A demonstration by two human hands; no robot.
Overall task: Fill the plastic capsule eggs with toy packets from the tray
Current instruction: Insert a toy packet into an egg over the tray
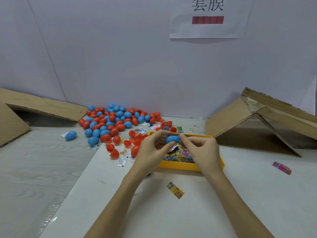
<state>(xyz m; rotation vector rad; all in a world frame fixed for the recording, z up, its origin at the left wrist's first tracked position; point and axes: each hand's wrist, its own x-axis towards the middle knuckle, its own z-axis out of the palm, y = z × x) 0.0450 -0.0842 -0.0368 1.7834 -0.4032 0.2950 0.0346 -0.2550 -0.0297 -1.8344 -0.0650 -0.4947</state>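
Above the tray (pixel 178 166), my left hand (pixel 151 150) and right hand (pixel 200 148) pinch a blue egg (pixel 171 139) — I'd squeeze squarely so it snaps shut.

We see the tray (pixel 178 166) mid-counter (pixel 240 194), packets (pixel 180 154) in it. Egg pile (pixel 111 120) behind-left by the wall; one egg (pixel 70 135) apart, further left. Loose packet (pixel 175 190) before the tray, another (pixel 281 168) right. Cardboard flaps (pixel 257 124), maybe boxes, flank both sides.
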